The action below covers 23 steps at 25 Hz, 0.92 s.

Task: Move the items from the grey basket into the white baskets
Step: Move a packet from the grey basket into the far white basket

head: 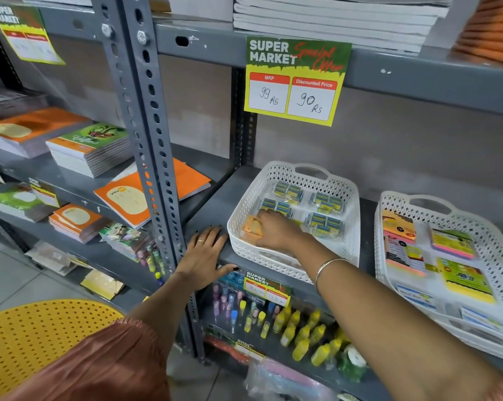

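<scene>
Two white perforated baskets stand on a grey metal shelf. The nearer white basket [241, 227] holds several clear packs of blue-and-yellow items [327, 202] and an orange packet [251, 228]. My right hand [276, 230] reaches inside this basket, fingers curled on the orange packet at its left side. My left hand [205, 256] lies flat and spread on the shelf edge just left of that basket, holding nothing. The second white basket [502, 256] to the right holds sticky-note packs [451, 243] and cards. No grey basket is in view.
A slotted grey upright post [146, 134] rises left of the baskets. Stacks of notebooks [88, 149] fill the left shelves. Glue bottles [302, 334] and pens sit on the shelf below. A yellow perforated chair [33, 340] is at the lower left. A price sign [295, 82] hangs above.
</scene>
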Each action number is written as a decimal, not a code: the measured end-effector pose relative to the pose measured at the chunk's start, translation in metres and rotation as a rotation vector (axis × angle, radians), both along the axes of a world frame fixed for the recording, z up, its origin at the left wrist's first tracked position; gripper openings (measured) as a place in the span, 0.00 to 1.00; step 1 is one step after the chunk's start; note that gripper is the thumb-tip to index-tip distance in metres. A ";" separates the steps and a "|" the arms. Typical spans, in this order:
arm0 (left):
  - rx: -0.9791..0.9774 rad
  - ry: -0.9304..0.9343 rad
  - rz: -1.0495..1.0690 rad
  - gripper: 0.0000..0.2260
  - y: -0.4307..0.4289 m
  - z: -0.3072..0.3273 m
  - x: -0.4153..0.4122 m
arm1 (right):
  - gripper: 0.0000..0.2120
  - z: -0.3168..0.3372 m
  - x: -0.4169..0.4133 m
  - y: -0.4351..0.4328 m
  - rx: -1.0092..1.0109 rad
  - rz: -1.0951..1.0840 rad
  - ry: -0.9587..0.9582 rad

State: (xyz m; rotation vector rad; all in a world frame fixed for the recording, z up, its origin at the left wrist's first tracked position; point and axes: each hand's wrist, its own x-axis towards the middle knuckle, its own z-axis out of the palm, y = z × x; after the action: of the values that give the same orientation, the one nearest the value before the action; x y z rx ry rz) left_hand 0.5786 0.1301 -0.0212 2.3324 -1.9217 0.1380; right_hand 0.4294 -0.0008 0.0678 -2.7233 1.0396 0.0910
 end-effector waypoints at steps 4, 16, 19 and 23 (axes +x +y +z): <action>0.001 0.022 0.001 0.46 0.005 0.004 -0.001 | 0.42 0.010 -0.005 -0.001 0.034 -0.008 -0.020; -0.283 -0.004 -0.041 0.43 -0.005 0.088 -0.106 | 0.39 0.082 -0.178 -0.052 -0.084 -0.143 -0.199; -0.308 -0.044 -0.130 0.40 -0.030 0.098 -0.187 | 0.37 0.085 -0.267 -0.071 -0.116 -0.202 -0.197; -0.347 -0.058 -0.238 0.40 -0.070 0.115 -0.294 | 0.36 0.088 -0.392 -0.089 -0.116 -0.305 -0.166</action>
State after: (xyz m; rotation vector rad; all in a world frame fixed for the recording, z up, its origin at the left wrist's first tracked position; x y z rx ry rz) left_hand 0.2843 0.0604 0.0933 1.8860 -1.9948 0.4784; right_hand 0.0370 -0.0897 0.1555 -2.5785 1.4312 -0.2488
